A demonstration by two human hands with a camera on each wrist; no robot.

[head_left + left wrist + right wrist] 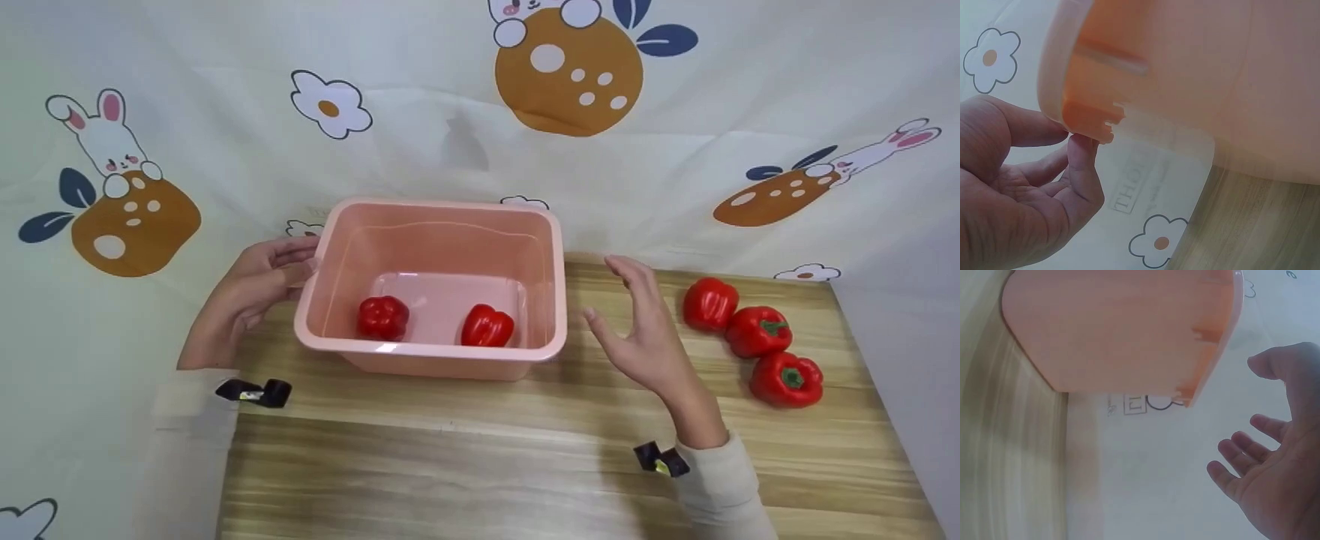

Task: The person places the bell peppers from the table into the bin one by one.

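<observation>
While left hand point(251, 289) touches rim, pink tub point(439, 214) holds two glossy, seemingly plastic peppers point(383, 316).

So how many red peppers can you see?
5. Two lie inside the pink tub: one at left, one at right. Three sit on the wooden table to the right. None seems hidden.

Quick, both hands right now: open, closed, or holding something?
Left hand: open, fingers touching the rim of the pink tub, not curled round it.
Right hand: open, holding nothing, apart from the tub.
</observation>
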